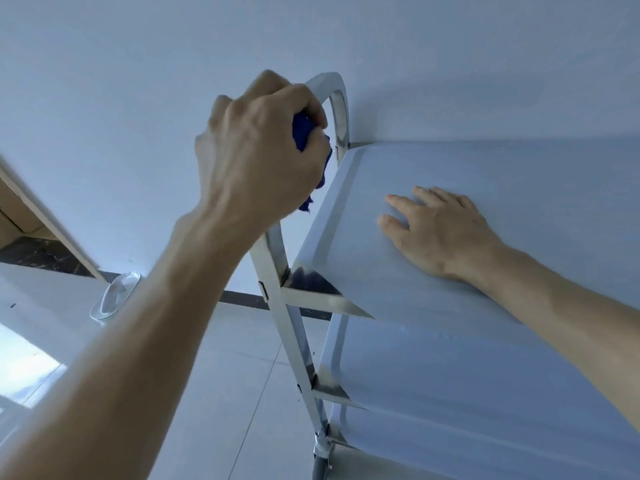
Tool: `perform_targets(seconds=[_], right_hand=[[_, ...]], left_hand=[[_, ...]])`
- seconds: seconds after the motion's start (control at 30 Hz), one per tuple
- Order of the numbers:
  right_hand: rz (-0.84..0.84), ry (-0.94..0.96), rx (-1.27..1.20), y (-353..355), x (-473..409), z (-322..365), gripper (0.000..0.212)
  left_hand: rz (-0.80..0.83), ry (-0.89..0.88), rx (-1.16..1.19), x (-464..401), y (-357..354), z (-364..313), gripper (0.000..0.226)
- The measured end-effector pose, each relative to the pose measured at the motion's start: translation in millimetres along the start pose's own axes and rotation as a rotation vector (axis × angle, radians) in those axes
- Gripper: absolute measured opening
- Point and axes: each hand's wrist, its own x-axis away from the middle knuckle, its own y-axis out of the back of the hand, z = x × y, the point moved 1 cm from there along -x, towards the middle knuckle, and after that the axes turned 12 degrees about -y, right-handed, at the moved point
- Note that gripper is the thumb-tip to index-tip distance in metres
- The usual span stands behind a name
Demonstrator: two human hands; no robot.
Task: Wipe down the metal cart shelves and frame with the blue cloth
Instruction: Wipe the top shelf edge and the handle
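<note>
- A plain pale wall [138, 64] fills the background, meeting a light tiled floor [214, 393] along a dark baseboard strip [242, 301]; at the left edge of view a tan door or panel edge [41, 216] slants down toward the floor, with a dark marbled patch beside it.
- A stainless steel cart [298, 341] stands against the wall; three shelves show, stacked one under another, with the top shelf [519, 209] widest in view; a castor [320, 462] shows at the bottom of the near left leg.
- The cart's handle [337, 98] arches up over the left end of the top shelf, its polished tube running down into the near leg.
- The left hand [259, 150] is fisted round the handle at the top of the arch, clamped on a blue cloth [303, 133]; the cloth is bunched between palm and tube, a ragged tail of it hanging below the hand, just beside the top shelf's left edge.
- The right hand [440, 230] lies flat, palm down, on the top shelf near its left edge; its fingers are straight and spread, holding nothing.
- A clear, rounded plastic or glass object [116, 296] sits on the floor near the wall, left of the cart; what it is cannot be told.
</note>
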Motion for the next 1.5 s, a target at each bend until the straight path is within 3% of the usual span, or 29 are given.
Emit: perform_targets(seconds=[0.27, 0.5, 0.63, 0.8, 0.9, 1.0, 1.07, 1.13, 1.2, 1.27, 1.3, 1.37, 1.5], right_hand=[[-0.09, 0.042, 0.007, 3.3, -1.8, 2.7, 0.051], [-0.447, 0.171, 0.117, 17.9, 29.2, 7.9, 0.028], [-0.472, 0.213, -0.098, 29.8, 50.2, 5.1, 0.025], [-0.663, 0.347, -0.227, 30.0, 94.2, -7.8, 0.024], [-0.831, 0.512, -0.276, 9.4, 117.7, -20.4, 0.024], [-0.948, 0.697, -0.326, -18.3, 145.4, -38.8, 0.022], [-0.897, 0.769, -0.353, -45.3, 161.0, -54.1, 0.02], [-0.696, 0.698, -0.455, -72.6, 173.9, -68.1, 0.015], [-0.334, 0.473, -0.635, -93.2, 182.0, -77.4, 0.022], [0.065, 0.294, -0.828, -106.6, 181.8, -82.4, 0.051], [0.181, 0.267, -0.881, -111.0, 180.0, -84.0, 0.06], [0.254, 0.286, -0.892, -118.6, 174.6, -85.1, 0.063], [0.306, 0.324, -0.809, -134.7, 163.0, -89.6, 0.047]], left_hand=[[-0.358, -0.035, -0.067, 83.3, -27.9, -8.0, 0.022], [-0.318, -0.157, 0.071, 128.9, -39.9, -7.6, 0.025], [-0.295, -0.15, 0.028, 141.0, -20.3, -13.6, 0.023], [-0.412, -0.306, -0.012, 177.7, -7.7, -32.5, 0.021], [-0.445, -0.331, 0.119, 204.1, -2.8, -61.7, 0.016], [-0.442, -0.193, 0.45, 231.0, -2.9, -95.9, 0.018], [-0.411, 0.003, 0.622, 244.0, -10.3, -110.6, 0.024], [-0.31, 0.267, 0.823, 252.0, -26.5, -114.5, 0.027], [-0.158, 0.5, 0.996, 254.9, -43.4, -111.9, 0.027], [-0.047, 0.658, 1.193, 254.9, -56.6, -111.2, 0.026], [-0.018, 0.714, 1.283, 255.1, -62.0, -112.3, 0.025], [0.017, 0.778, 1.395, 258.3, -73.3, -113.8, 0.027], [0.067, 0.829, 1.478, 271.9, -97.2, -114.7, 0.034]])
